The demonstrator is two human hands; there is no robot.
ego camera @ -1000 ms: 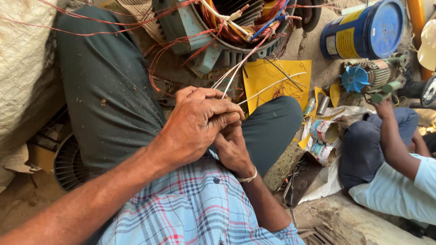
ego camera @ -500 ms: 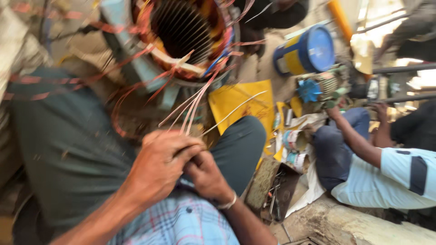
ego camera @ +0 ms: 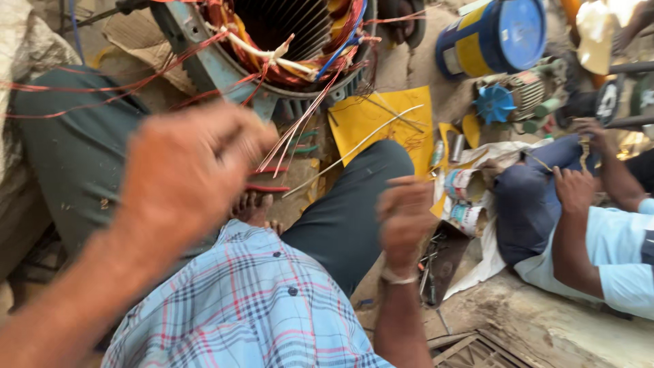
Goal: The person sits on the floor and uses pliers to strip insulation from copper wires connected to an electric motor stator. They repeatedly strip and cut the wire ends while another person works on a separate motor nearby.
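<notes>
1. The open round motor stator with copper windings [ego camera: 286, 41] sits at twelve o'clock from your knees, on the ground. A fan of thin bare copper and white-sleeved lead wires [ego camera: 300, 129] runs from its rim down toward your lap.
2. Your left hand [ego camera: 187, 174] is raised at nine o'clock of those leads. It is badly blurred; the fingers look curled, but I cannot tell whether they pinch a strand.
3. Your right hand [ego camera: 405, 218] hangs at four o'clock of the leads, over your dark-trousered knee [ego camera: 354, 204]. Its fingers are loosely clenched, and no wire shows in them; blur hides the rest.
4. Risk, as I judge it: with both hands apart from the bundle, the loose strands could spring, cross or tangle. A sharp pull might kink a lead or tear its sleeve at the winding.
5. Loose red wire loops [ego camera: 102, 88] lie over your left thigh and could snag a sleeve or finger.
6. At two o'clock lie a yellow sheet [ego camera: 388, 123] and a blue-lidded drum [ego camera: 497, 34]. At three o'clock another person's hands [ego camera: 575, 187] work, well apart from yours.
</notes>
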